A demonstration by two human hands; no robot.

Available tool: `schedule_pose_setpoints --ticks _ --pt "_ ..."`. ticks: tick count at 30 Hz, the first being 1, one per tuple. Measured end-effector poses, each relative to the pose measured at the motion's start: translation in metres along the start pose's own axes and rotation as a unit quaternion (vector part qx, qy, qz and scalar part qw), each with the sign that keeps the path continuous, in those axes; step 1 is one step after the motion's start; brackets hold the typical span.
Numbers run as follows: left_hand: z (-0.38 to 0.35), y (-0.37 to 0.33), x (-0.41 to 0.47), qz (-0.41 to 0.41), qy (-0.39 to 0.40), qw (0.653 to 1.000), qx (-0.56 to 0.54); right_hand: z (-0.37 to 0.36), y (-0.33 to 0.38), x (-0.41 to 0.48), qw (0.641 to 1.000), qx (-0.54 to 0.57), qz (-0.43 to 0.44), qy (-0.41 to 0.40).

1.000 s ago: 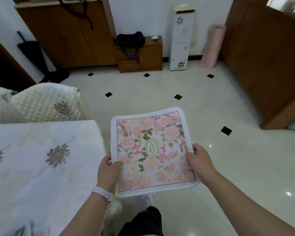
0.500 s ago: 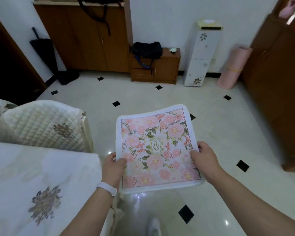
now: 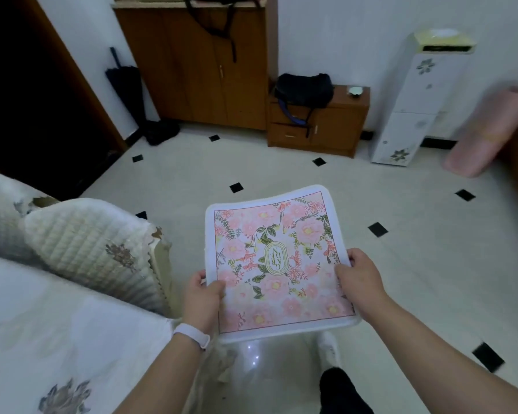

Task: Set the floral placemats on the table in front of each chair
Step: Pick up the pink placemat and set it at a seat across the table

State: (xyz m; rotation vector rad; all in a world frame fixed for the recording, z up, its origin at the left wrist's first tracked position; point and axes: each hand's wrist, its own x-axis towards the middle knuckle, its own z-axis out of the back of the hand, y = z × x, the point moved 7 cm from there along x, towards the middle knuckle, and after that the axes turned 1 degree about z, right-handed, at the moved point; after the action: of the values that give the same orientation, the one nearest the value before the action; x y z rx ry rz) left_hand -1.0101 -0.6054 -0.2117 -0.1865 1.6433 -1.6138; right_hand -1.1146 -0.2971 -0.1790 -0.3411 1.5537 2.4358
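While both hands are gripping opposite edges, the left hand [image 3: 202,297] and right hand [image 3: 360,279] are keeping the floral placemat [image 3: 277,261] flat over the floor, beside the cloth-covered counter [image 3: 57,333] and quilted chair [image 3: 87,243], probably for laying down

We look from one head-worn camera, forward and down, close over the placemat [image 3: 278,264], table [image 3: 57,339] near left, cabinets [image 3: 210,64] far.

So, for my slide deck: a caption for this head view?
Both hands, left and right, hold a floral placemat above the floor beside the table.
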Motion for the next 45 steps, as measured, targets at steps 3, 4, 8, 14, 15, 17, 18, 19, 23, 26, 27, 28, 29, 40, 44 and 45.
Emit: schedule_pose_setpoints --ticks 3,4,8,14,15,17,18,19,23,26,27,28,29,40,44,45 --pt "-0.024 -0.013 0.031 0.010 -0.038 0.999 -0.005 -0.008 0.019 0.060 0.999 0.002 0.016 0.038" --pt "-0.034 -0.021 0.041 0.010 -0.055 0.998 -0.005 -0.009 0.026 0.079 0.999 0.003 0.018 0.050" --pt "-0.078 -0.058 0.069 0.009 -0.093 0.996 -0.009 0.002 0.055 0.151 0.996 0.001 0.027 0.090" --pt "-0.111 -0.114 0.103 -0.020 -0.144 0.989 -0.037 -0.005 0.103 0.240 0.990 0.009 0.047 0.132" --pt "-0.109 -0.120 0.105 -0.025 -0.157 0.986 -0.043 -0.014 0.111 0.249 0.988 0.008 0.054 0.143" --pt "-0.101 -0.127 0.111 -0.027 -0.179 0.982 -0.061 -0.034 0.125 0.264 0.983 -0.001 0.069 0.169" --pt "-0.096 -0.129 0.114 -0.024 -0.192 0.979 -0.070 -0.046 0.132 0.270 0.980 -0.008 0.076 0.184" --pt "-0.090 -0.130 0.117 -0.021 -0.206 0.976 -0.074 -0.059 0.137 0.276 0.977 -0.016 0.080 0.198" --pt "-0.057 -0.131 0.134 -0.024 -0.259 0.964 -0.060 -0.118 0.162 0.290 0.964 -0.037 0.085 0.248" --pt "-0.031 -0.128 0.160 -0.012 -0.284 0.955 -0.089 -0.164 0.184 0.302 0.953 -0.048 0.096 0.285" --pt "-0.023 -0.126 0.172 -0.004 -0.293 0.951 -0.097 -0.179 0.193 0.307 0.949 -0.055 0.101 0.293" --pt "-0.015 -0.123 0.185 0.005 -0.301 0.948 -0.100 -0.195 0.202 0.313 0.946 -0.060 0.108 0.300" --pt "-0.007 -0.123 0.199 0.011 -0.308 0.946 -0.103 -0.210 0.212 0.320 0.943 -0.064 0.114 0.304" --pt "0.076 -0.176 0.347 0.022 -0.321 0.937 -0.137 -0.368 0.335 0.379 0.929 -0.097 0.154 0.322" --pt "0.111 -0.198 0.369 0.012 -0.353 0.928 -0.121 -0.413 0.362 0.382 0.922 -0.082 0.159 0.345" --pt "0.120 -0.201 0.373 0.010 -0.361 0.925 -0.121 -0.427 0.368 0.383 0.918 -0.081 0.159 0.354"
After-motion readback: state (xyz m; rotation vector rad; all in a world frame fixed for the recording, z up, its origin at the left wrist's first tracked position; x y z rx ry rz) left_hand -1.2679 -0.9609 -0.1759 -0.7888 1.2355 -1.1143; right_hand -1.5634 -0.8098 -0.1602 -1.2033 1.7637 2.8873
